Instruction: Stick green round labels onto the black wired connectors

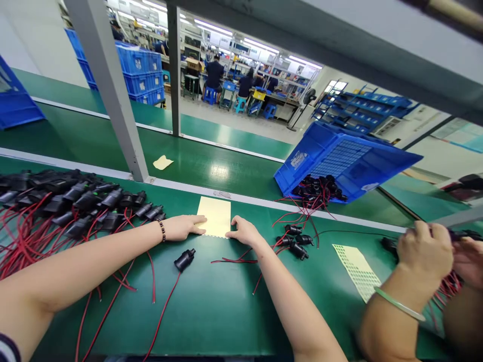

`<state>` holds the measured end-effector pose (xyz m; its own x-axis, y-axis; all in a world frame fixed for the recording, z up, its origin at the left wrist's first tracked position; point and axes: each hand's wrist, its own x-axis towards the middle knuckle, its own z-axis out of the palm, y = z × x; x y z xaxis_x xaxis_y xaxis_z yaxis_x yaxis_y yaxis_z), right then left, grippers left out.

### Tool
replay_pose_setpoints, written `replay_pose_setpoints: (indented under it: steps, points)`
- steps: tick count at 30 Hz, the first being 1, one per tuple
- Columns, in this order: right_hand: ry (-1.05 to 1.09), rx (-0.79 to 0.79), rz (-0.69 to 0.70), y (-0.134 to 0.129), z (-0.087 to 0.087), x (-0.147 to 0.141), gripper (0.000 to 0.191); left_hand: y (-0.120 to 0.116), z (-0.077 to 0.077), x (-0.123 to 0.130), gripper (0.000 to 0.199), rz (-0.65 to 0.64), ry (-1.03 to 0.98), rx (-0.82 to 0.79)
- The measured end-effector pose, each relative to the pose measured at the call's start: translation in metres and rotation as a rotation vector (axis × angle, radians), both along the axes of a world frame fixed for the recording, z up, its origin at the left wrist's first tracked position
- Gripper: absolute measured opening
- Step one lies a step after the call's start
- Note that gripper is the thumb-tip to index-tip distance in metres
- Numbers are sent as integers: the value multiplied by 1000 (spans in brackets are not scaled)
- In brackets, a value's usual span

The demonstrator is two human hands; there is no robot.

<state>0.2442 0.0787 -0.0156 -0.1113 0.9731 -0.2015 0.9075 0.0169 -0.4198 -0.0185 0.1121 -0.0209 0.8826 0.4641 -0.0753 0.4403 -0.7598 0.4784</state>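
A pale yellow sheet (214,213) lies on the green table, with a row of small marks along its near edge. My left hand (185,227) rests at its left side, fingers apart, fingertips on the paper. At the right edge, my right hand (243,232) has thumb and forefinger apart, the thumb touching the near corner. Just below the sheet lies one black cylindrical part (184,260) with a red wire. A pile of similar black parts (79,201) spreads to the left, and a few more (298,244) lie right of my right hand.
A tilted blue crate (313,151) holding black parts stands behind the right side. Another person's hands (426,251) work at far right, near a yellow sticker sheet (356,269). A metal post (109,90) rises behind the left pile. A paper scrap (163,162) lies beyond.
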Motion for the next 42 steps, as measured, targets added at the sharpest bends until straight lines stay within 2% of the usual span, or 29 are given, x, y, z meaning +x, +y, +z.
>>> replay_pose_setpoints:
  steps: [3,6,10,12,14,16,18,20,21,23,25,27,30,33,35,38,42]
  points:
    - [95,25,25,-3,3,-3,31,1,-2,2,51,186,-133,-79]
    - [139,59,36,-6,3,-12,27,1,-2,7,53,305,-205,-80]
    - [183,76,56,-11,11,-25,6,-15,12,8,44,436,-282,-34]
    - [228,101,74,-16,26,-26,9,-32,27,1,38,535,-338,16]
    - [279,144,93,-23,49,-23,13,-53,41,-9,32,626,-388,41]
    - [452,175,99,-29,75,-18,19,-74,50,-19,32,646,-385,15]
    - [754,182,43,-32,96,-12,21,-91,51,-24,31,612,-305,-40]
    - [988,143,-87,-29,107,-8,23,-103,44,-21,32,564,-177,-65]
    - [1023,110,-154,-25,106,-7,23,-107,38,-17,35,540,-113,-61]
    - [996,28,-243,-15,95,-6,23,-110,28,-9,34,487,-33,-37]
    - [926,-43,-275,-4,73,-6,21,-108,24,-7,28,440,1,-35]
    - [855,-87,-301,7,50,-5,18,-102,29,-13,26,391,41,-94]
    - [743,-106,-336,21,23,-1,16,-91,49,-35,23,280,44,-329]
    - [619,-72,-345,36,14,3,18,-83,67,-47,24,223,-242,-762]
    - [526,-2,-347,45,16,6,18,-80,69,-40,24,293,-558,-1054]
    - [386,153,-344,52,23,12,13,-77,54,-11,20,510,-940,-1326]
    - [241,219,-256,44,24,17,9,-75,21,20,7,732,-1057,-1505]
